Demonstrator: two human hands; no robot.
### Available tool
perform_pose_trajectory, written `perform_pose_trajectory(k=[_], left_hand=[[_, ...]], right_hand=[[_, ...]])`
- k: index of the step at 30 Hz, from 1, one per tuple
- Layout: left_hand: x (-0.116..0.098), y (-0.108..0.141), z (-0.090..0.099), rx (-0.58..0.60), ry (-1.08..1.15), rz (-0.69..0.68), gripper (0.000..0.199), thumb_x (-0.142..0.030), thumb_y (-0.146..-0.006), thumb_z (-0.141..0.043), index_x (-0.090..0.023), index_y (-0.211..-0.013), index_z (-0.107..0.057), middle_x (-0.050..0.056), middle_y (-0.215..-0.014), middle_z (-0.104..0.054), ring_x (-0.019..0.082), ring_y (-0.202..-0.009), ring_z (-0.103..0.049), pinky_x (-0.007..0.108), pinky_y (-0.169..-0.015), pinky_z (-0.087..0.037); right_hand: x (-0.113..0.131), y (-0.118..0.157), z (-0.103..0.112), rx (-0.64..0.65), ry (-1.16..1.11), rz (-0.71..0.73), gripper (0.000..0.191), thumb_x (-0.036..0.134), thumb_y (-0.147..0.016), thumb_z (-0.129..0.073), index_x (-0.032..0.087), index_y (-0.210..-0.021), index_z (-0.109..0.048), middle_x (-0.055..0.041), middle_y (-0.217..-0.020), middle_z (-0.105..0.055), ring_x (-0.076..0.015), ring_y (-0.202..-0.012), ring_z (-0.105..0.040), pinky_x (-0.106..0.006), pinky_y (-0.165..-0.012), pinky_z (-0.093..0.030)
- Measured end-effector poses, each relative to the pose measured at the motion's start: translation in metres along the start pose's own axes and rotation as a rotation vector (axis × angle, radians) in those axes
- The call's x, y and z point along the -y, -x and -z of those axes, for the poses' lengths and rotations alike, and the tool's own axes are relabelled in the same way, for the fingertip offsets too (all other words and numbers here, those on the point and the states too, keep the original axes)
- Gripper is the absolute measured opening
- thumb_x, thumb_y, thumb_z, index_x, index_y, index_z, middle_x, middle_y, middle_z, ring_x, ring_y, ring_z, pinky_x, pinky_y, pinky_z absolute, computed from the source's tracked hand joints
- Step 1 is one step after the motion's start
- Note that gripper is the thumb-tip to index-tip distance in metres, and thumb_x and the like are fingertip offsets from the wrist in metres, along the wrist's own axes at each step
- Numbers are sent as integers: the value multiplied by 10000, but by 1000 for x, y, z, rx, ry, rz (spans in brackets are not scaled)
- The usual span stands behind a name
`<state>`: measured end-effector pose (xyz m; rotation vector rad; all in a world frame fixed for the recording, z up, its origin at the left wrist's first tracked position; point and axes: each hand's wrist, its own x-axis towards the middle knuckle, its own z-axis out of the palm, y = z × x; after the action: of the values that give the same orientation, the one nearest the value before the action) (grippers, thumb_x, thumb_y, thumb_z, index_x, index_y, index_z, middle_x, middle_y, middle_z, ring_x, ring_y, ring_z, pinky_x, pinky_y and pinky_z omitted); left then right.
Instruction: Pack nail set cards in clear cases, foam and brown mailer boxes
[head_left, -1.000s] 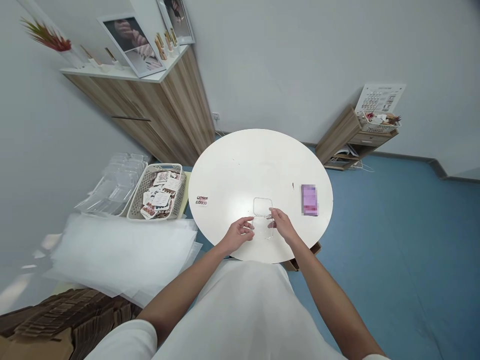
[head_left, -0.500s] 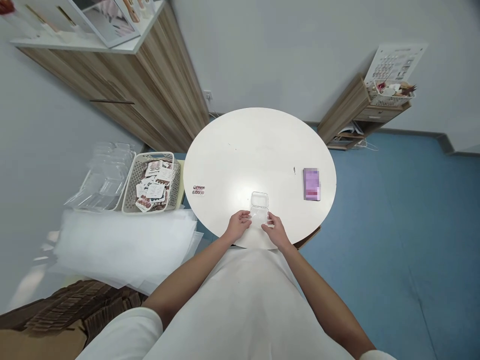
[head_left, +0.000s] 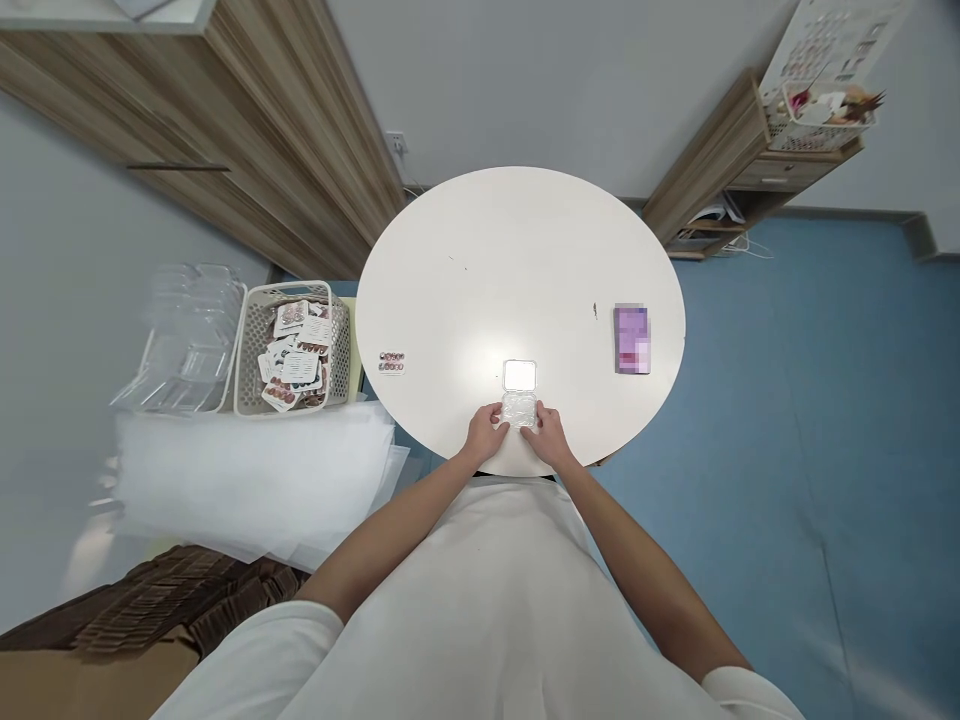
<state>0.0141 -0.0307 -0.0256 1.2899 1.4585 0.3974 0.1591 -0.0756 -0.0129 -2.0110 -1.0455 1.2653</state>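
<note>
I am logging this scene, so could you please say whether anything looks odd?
A small dark mark or scrap shows on the white table, just left of the purple item; it looks odd against the plain top, though I cannot identify it. The open clear case shows no obvious damage.

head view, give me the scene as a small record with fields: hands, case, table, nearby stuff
left hand: at the left side of the clear case
right hand: at the right side of the clear case
clear case: open, lid on the side away from the person
table: white, rounded
table, left: small set of nail-like pieces
table, right: purple item, pixelated, details unreadable
beyond table, left: white basket of cards, clear plastic trays, whitish sheets
</note>
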Motion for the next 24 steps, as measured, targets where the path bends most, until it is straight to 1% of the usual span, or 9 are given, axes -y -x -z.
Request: perform_pose_trajectory(k=[4, 6, 10, 14, 19, 22, 24], left_hand=[[-2, 1, 0, -7, -25, 18, 481, -207, -675, -613, -152, -1138, -493, 101, -1078, -523, 157, -859, -521, 322, -825, -406], [-1, 4, 0, -4, -25, 34, 523, -227, -678, -618, -143, -1170, -461, 107, -1076, -518, 157, -862, -522, 320, -827, -403], [3, 12, -2, 1, 27, 90, 545, -253, -696, -608, -140, -1198, -426, 110, -1076, -515, 159, -882, -529, 315, -822, -410], [3, 17, -7, -9, 91, 128, 521, -243, -702, -605, -147, -1186, -438, 108, -1073, -520, 161, -908, -536, 314, -832, -412], [-4, 16, -11, -35, 166, 162, 498, -229, -700, -607, -156, -1170, -459, 115, -1104, -520, 170, -935, -538, 315, -841, -414], [-12, 12, -13, -47, 207, 181, 480, -225, -705, -599, -157, -1163, -470, 119, -1125, -517, 178, -975, -526, 314, -858, -408], [-19, 6, -14, -57, 222, 185, 472, -222, -709, -593, -156, -1161, -475, 120, -1137, -513, 182, -998, -516, 317, -872, -402]], right_hand=[[-2, 3, 0, -18, -27, -47, 648, 302, -606, -576, 217, -1220, -386, -61, -1028, -422, -187, -889, -450, -346, -845, -398], [-3, 7, 2, -38, -55, -86, 678, 318, -611, -579, 217, -1248, -368, -70, -1074, -422, -184, -894, -466, -336, -840, -407], [-4, 19, 11, -31, -195, -169, 643, 342, -640, -568, 227, -1245, -386, -67, -1127, -455, -166, -902, -511, -317, -827, -424], [-2, 25, 18, -3, -322, -242, 596, 323, -644, -576, 222, -1214, -431, -72, -1153, -496, -162, -905, -555, -313, -808, -439], [5, 17, 21, 51, -331, -263, 538, 310, -645, -580, 213, -1166, -492, -78, -1197, -507, -186, -950, -563, -313, -789, -456], [9, 6, 24, 77, -317, -230, 474, 309, -664, -560, 205, -1126, -528, -76, -1186, -531, -199, -973, -560, -312, -780, -464], [11, -3, 26, 80, -301, -205, 464, 307, -674, -550, 201, -1125, -528, -73, -1151, -560, -200, -969, -564, -314, -777, -466]])
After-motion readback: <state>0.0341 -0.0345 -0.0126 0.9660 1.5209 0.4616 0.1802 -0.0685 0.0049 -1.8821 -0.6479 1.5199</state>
